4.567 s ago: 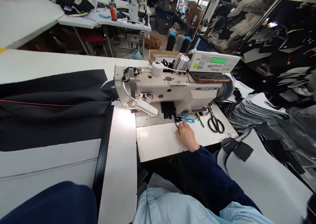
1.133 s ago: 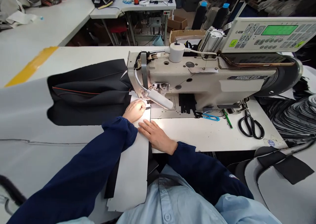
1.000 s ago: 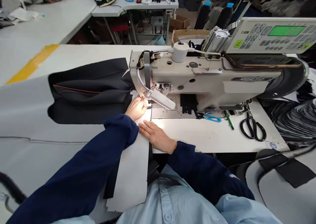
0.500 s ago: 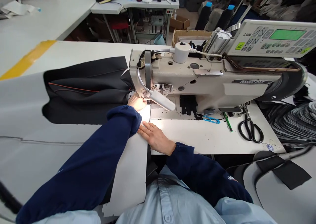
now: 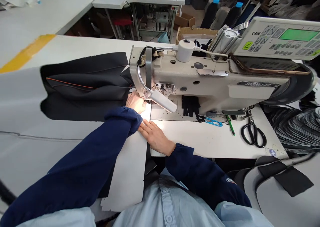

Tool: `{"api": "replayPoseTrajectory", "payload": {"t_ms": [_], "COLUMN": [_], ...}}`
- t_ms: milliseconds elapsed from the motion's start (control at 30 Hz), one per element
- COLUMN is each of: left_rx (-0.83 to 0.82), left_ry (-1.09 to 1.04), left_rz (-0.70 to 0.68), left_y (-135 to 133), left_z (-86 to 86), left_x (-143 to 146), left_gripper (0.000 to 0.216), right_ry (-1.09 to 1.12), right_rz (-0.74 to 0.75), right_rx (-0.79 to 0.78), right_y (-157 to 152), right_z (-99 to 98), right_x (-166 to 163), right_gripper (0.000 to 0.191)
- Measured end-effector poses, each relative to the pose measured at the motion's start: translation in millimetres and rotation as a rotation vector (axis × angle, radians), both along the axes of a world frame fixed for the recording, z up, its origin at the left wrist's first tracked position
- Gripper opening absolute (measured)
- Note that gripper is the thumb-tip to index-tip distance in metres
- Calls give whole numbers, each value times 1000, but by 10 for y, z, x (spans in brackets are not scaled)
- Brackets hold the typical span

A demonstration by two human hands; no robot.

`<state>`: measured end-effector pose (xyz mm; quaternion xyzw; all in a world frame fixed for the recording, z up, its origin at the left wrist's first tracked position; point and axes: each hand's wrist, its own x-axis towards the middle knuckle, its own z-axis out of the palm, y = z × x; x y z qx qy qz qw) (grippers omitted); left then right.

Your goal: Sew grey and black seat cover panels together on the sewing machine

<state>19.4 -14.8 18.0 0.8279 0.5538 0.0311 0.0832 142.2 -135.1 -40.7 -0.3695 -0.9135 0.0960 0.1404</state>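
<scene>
Steadying white panel [image 5: 128, 173], seemingly against shifting: your right hand [image 5: 156, 137] outstretched, gripping nothing; left hand [image 5: 135, 102] half-curled, grip unclear, nearer sewing machine [image 5: 212, 83].

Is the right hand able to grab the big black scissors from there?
Probably yes: the right hand would have to leave the pale panel, but the big black scissors lie on its own side, handles uncovered and toward the person.
</scene>
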Motion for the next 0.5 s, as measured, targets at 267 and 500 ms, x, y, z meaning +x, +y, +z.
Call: {"api": "replayPoseTrajectory", "payload": {"t_ms": [267,500], "left_rx": [-50,-93], "left_ry": [183,291], "left_rz": [-175,-44], "left_y": [-756,-557], "left_z": [122,234], "left_x": [-219,157], "left_gripper": [41,52], "right_ry": [152,716], "right_rz": [-348,-354], "right_rx": [2,-484], "right_y": [-280,-515], "right_z": [3,55], "right_x": [32,-188], "right_gripper": [27,23]}}
